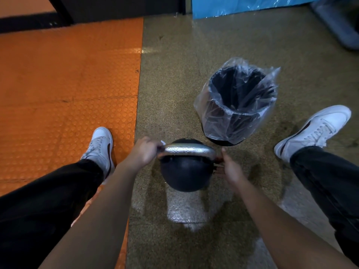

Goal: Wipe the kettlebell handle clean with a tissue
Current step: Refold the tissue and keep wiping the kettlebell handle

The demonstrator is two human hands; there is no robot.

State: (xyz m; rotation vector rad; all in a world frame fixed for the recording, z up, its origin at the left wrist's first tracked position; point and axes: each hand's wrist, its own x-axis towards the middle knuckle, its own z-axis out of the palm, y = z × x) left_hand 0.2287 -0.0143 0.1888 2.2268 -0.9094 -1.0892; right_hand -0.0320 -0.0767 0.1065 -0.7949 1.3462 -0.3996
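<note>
A black kettlebell [184, 173] stands on the speckled floor between my feet. Its silver handle [189, 150] is covered in water droplets. My left hand [144, 152] is closed around the left end of the handle, and a small white bit of tissue [162, 142] shows at its fingertips. My right hand [230, 168] rests against the right side of the kettlebell by the handle's right end, fingers apart, with nothing visible in it.
A black bin [239, 105] lined with a clear plastic bag stands just behind the kettlebell to the right. Orange studded matting [68, 84] covers the floor to the left. My white shoes [102, 146] [312, 131] flank the kettlebell. A blue panel [242, 4] stands at the back.
</note>
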